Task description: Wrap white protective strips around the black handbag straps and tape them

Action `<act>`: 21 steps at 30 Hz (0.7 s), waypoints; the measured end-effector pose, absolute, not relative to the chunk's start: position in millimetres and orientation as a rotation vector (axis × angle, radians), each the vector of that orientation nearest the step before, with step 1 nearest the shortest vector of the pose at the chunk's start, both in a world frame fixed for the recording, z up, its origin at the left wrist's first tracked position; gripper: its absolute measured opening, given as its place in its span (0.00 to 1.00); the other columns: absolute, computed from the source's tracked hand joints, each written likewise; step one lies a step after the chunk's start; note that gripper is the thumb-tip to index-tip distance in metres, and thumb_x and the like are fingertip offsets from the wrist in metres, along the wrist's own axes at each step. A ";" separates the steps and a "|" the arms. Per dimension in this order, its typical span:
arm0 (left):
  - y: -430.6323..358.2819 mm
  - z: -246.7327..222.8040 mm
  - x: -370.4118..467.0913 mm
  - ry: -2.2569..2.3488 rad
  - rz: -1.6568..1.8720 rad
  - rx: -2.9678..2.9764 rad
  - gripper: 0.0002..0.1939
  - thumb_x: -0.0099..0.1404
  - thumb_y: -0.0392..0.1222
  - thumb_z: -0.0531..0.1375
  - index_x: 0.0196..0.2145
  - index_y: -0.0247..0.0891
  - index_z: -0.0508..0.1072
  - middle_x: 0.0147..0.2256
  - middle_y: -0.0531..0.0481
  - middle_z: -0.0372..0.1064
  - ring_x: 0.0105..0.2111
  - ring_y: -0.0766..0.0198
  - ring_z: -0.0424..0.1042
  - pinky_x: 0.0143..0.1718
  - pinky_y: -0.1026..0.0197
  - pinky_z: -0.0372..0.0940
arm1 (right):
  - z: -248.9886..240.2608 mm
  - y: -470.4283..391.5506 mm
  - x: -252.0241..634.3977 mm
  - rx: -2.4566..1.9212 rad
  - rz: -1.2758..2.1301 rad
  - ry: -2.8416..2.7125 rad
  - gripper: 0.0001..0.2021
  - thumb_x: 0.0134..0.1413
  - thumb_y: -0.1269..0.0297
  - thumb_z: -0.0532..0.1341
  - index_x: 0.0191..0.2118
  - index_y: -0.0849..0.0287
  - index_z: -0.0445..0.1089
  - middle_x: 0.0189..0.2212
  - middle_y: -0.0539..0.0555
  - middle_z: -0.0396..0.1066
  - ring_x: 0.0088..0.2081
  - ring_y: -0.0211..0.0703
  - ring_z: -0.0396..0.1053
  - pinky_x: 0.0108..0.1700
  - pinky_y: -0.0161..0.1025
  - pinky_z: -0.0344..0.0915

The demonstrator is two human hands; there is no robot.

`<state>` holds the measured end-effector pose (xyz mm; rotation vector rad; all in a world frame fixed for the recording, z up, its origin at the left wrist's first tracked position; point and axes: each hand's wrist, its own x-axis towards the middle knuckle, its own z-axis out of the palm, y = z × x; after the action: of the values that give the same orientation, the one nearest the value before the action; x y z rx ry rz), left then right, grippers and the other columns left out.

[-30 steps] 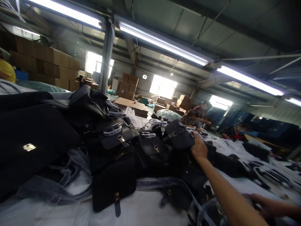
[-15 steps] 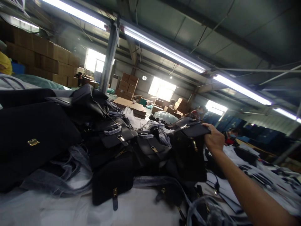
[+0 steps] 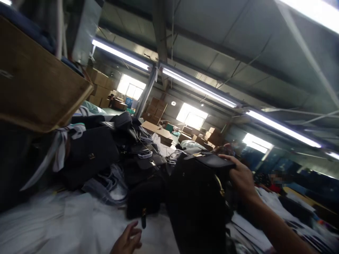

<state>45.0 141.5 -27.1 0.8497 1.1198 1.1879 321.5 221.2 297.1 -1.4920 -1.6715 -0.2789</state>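
Note:
My right hand (image 3: 243,178) grips a black handbag (image 3: 197,197) by its flap at the upper right corner, and the bag hangs close in front of me. The bag has a gold-coloured zip and a metal clasp. Low in the middle, my left hand (image 3: 127,239) has its fingers apart and slightly curled, with nothing in them. Just above it lies a black bag (image 3: 144,199) whose small strap tab points down. Beyond lie another black bag with a gold clasp (image 3: 92,146) and wrapped straps (image 3: 111,187).
White sheeting (image 3: 63,225) covers the table. At the left a large cardboard box (image 3: 37,81) juts in, with white ribbons (image 3: 59,150) below it. Flat cardboard (image 3: 157,132) and stacked cartons (image 3: 155,110) stand farther back. At the right is a person (image 3: 274,181).
The black handbag in my right hand has come nearer and looks larger. My left hand has entered from below. The view has shifted, bringing the cardboard box in at the left.

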 end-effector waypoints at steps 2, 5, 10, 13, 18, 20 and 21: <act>128.6 -13.7 37.5 1.022 1.263 0.789 0.49 0.53 0.71 0.55 0.63 0.42 0.47 0.62 0.33 0.50 0.54 0.43 0.65 0.42 0.48 0.68 | 293.7 202.1 288.0 -1.500 -0.131 -1.752 0.28 0.41 0.71 0.51 0.50 0.54 0.72 0.34 0.51 0.76 0.32 0.43 0.73 0.32 0.35 0.66; 90.6 5.4 23.7 0.931 1.376 0.977 0.61 0.46 0.74 0.60 0.67 0.44 0.36 0.67 0.37 0.38 0.62 0.40 0.52 0.55 0.44 0.60 | 289.2 175.3 230.5 -1.546 0.043 -1.941 0.29 0.44 0.73 0.51 0.54 0.54 0.69 0.27 0.50 0.75 0.22 0.40 0.71 0.26 0.33 0.64; 12.7 17.4 -4.9 1.175 1.495 1.270 0.46 0.58 0.62 0.60 0.66 0.43 0.47 0.68 0.45 0.38 0.67 0.45 0.39 0.65 0.47 0.46 | 288.5 125.3 128.8 -1.498 -0.295 -2.457 0.28 0.42 0.80 0.52 0.51 0.59 0.71 0.30 0.57 0.76 0.31 0.45 0.75 0.33 0.35 0.66; -15.4 17.3 -31.3 1.228 1.466 1.249 0.42 0.56 0.58 0.63 0.64 0.42 0.56 0.64 0.44 0.53 0.64 0.42 0.51 0.63 0.46 0.51 | 287.2 92.9 76.6 -1.518 -0.511 -2.712 0.21 0.46 0.80 0.53 0.45 0.65 0.74 0.34 0.65 0.76 0.38 0.53 0.76 0.37 0.39 0.68; -29.8 14.4 -82.1 0.939 1.353 0.961 0.29 0.60 0.57 0.62 0.54 0.37 0.70 0.49 0.43 0.74 0.49 0.44 0.71 0.54 0.47 0.64 | 275.6 64.0 22.4 -1.528 -0.414 -2.951 0.12 0.44 0.78 0.59 0.35 0.68 0.78 0.32 0.68 0.77 0.37 0.59 0.76 0.36 0.43 0.71; -31.5 12.5 -97.0 0.866 1.304 0.843 0.28 0.59 0.56 0.63 0.51 0.35 0.73 0.45 0.43 0.76 0.45 0.45 0.74 0.51 0.48 0.67 | 266.6 68.7 11.5 -1.569 -0.346 -2.993 0.11 0.43 0.77 0.61 0.34 0.67 0.78 0.30 0.66 0.77 0.37 0.58 0.76 0.37 0.43 0.71; -32.1 11.1 -102.3 0.838 1.285 0.809 0.28 0.58 0.56 0.64 0.50 0.35 0.73 0.43 0.43 0.77 0.44 0.46 0.74 0.49 0.50 0.67 | 260.6 74.4 7.4 -1.604 -0.306 -2.998 0.10 0.43 0.76 0.62 0.34 0.66 0.78 0.29 0.64 0.77 0.37 0.57 0.76 0.38 0.42 0.71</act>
<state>-102.3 -32.1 11.1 0.8093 0.8380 1.2850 7.4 74.4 260.6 -1.6044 -2.9983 -0.3056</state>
